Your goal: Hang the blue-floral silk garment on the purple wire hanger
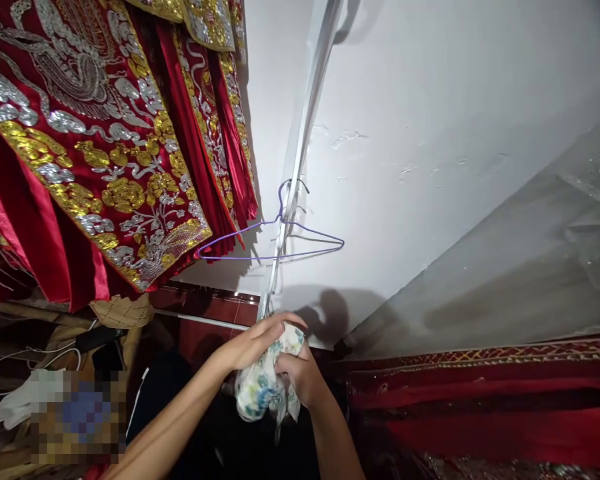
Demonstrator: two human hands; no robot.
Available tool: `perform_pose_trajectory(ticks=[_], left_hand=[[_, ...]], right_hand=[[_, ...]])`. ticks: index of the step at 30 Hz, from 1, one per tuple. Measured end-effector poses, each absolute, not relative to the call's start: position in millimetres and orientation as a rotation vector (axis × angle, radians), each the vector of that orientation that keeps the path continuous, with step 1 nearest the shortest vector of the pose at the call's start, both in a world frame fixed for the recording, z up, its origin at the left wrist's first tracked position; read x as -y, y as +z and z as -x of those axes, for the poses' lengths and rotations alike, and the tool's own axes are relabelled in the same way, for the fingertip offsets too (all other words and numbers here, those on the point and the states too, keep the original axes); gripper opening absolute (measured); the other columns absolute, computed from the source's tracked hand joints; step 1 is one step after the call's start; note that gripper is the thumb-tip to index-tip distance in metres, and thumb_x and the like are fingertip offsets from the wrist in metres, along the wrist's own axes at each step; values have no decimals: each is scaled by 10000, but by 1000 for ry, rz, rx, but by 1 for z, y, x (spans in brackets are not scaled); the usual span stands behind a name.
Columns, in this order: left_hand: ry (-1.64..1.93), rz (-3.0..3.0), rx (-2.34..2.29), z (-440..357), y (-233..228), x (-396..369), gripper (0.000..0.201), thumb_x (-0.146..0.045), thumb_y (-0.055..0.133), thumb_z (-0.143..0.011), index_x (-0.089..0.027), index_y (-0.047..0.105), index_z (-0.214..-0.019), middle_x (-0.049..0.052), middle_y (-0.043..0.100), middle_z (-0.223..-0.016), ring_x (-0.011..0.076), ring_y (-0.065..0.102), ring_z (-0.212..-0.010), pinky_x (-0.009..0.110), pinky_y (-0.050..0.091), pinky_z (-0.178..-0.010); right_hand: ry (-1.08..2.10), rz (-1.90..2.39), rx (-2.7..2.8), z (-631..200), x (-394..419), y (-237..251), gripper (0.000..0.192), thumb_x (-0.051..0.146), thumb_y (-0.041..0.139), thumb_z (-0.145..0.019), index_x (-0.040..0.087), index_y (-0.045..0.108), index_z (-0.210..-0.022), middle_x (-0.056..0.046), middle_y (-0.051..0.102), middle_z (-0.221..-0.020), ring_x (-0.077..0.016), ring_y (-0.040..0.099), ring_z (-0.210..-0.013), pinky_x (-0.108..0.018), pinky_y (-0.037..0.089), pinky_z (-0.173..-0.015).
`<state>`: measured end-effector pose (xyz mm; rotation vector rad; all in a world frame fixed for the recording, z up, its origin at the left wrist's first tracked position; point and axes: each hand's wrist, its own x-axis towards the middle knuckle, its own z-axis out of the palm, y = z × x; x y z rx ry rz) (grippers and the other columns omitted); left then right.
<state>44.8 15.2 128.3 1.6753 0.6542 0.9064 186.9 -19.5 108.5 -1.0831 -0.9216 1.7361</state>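
Head view: both hands, left hand and right hand, clutch a bunched floral cloth below the purple hanger.

Red robes with gold and silver embroidery, purple wire hanger, white blue-green floral cloth.

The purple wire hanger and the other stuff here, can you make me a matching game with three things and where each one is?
Things:
1. thin purple wire hanger
2. red robe with gold and silver embroidery
3. bunched white floral cloth

Places:
A. held in both hands
B. hooked on the white rail
C. hanging at the upper left

Pairs: 1-B, 2-C, 3-A
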Motion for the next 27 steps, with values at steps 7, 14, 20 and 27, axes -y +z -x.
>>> perform_pose_trajectory(ticks=[7,14,20,27], left_hand=[[555,-1783,-704,1,119,3,529,-627,492,-942,-143,704,-951,52,671,-890,203,582,-778,273,451,-722],[424,-2139,-1143,64,116,-7,295,-408,573,-921,-208,670,-729,23,605,-639,191,561,-616,264,355,-647],[702,-2020,-1106,109,122,-33,340,-430,524,-955,-195,645,-742,15,628,-717,180,535,-690,244,367,-680],[1114,-1540,-1010,126,136,-24,333,-509,582,-919,-178,598,-888,-7,565,-742,139,487,-659,222,387,-618]], right_hand=[[1655,992,1124,-205,34,122,302,210,702,-522,217,609,-809,-2,571,-683,-171,499,-606,-300,405,-583],[712,1279,1606,-213,16,149,112,165,667,-675,217,588,-736,20,541,-679,-156,484,-647,-262,353,-588],[529,1263,1450,-224,-64,156,495,269,626,-804,204,648,-1294,3,634,-768,-161,533,-643,-280,444,-651],[630,1316,1692,-213,-146,113,425,401,535,-888,194,722,-1209,-97,727,-1199,-282,633,-1176,-393,459,-1040]])
